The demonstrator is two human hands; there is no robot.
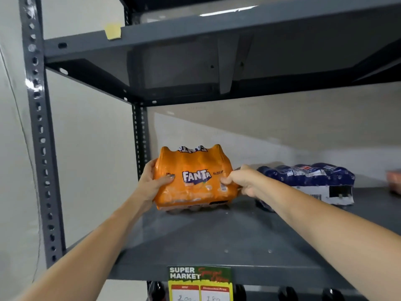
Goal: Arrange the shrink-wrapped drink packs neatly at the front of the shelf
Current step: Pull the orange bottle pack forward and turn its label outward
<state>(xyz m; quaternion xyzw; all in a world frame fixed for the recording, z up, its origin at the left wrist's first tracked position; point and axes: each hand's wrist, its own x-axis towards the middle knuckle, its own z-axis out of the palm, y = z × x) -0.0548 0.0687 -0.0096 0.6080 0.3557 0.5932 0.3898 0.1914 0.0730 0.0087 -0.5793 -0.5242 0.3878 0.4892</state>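
Note:
An orange shrink-wrapped Fanta pack (195,179) stands upright toward the back left of the grey metal shelf (217,242). My left hand (153,181) grips its left side, thumb across the front. My right hand (243,181) grips its right side. A dark blue shrink-wrapped pack (308,181) lies on its side just to the right, behind my right forearm. A reddish pack (393,180) shows only partly at the far right edge.
A supermarket price tag (199,283) hangs from the shelf's front lip. Dark bottle tops (288,293) show on the level below. A perforated upright post (41,135) stands at the left, and another shelf (217,29) sits close overhead.

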